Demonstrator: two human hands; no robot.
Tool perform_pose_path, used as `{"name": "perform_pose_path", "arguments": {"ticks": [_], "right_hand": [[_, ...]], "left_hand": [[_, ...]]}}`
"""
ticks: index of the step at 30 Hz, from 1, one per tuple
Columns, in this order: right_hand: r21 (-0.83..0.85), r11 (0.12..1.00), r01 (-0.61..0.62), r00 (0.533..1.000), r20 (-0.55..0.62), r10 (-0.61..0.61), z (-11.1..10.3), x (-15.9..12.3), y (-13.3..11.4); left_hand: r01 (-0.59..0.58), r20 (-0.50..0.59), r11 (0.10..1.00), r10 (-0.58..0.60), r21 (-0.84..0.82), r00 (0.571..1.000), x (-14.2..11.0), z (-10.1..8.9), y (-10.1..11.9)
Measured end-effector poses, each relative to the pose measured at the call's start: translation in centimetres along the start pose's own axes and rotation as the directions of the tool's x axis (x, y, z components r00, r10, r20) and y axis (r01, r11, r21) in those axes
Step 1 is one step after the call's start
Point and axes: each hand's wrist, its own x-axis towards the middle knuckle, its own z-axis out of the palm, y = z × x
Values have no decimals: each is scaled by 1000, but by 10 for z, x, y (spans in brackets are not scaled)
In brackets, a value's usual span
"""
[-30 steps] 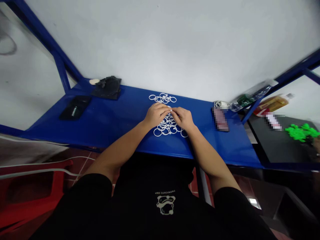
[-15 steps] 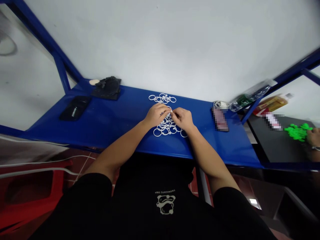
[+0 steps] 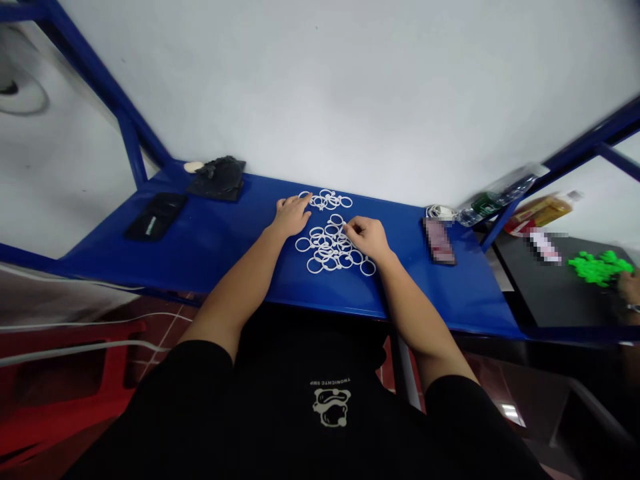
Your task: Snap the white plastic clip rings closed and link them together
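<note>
One blue table (image 3: 225, 240) stretches before the seated person. On it, near the body, lies a loose pile of white rings (image 3: 334, 252), overlapping. The right hand (image 3: 367, 237) is at its edge, fingers curled; from here I cannot tell whether they grip a ring. The left hand (image 3: 291, 217), thumb and fingers apart, reaches to a smaller, farther cluster of rings (image 3: 327, 200).

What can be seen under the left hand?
The table shows around the left hand, whose fingers overlap the leftmost of the far rings. Anything directly beneath the palm is covered, so I cannot tell.
</note>
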Motion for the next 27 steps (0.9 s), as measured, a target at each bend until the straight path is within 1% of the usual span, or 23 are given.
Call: {"name": "perform_pose_path", "arguments": {"ticks": [5,8,10,12,14,16,18,20,22,24,27], "right_hand": [[25,999,21,996,91,-23,2,1,3],[27,999,33,993,109,-36,2,1,4],[26,999,45,993,105,-47,2,1,4],[31,998,50,995,79,-52,2,0,4],[45,998,53,998,38,-55,3,-1,4],[65,996,66,998,0,-66,5,-1,3],[78,993,91,996,-30,-89,7,-2,3],[74,991,116,993,-47,-112,8,-3,3],[59,989,135,990,-43,-132,9,-3,3],[47,988,147,989,-30,-146,9,-3,3],[50,985,164,986,-21,-163,9,-3,3]], "left_hand": [[46,-7,996,-46,79,999,-5,-8,12],[55,-3,994,-55,95,998,-7,-12,18],[39,-22,997,-37,73,999,-9,-13,22],[-9,-81,1000,10,16,997,-12,-14,28],[-92,-169,994,80,-63,982,-17,-13,35],[-198,-257,969,156,-150,954,-22,-10,42],[-316,-317,923,239,-221,918,-26,-6,49],[-415,-340,872,320,-258,884,-28,-2,54],[-471,-337,841,376,-268,863,-28,0,56],[-485,-333,833,392,-266,857,-28,-1,57],[-480,-345,837,384,-262,857,-28,-2,57]]}}
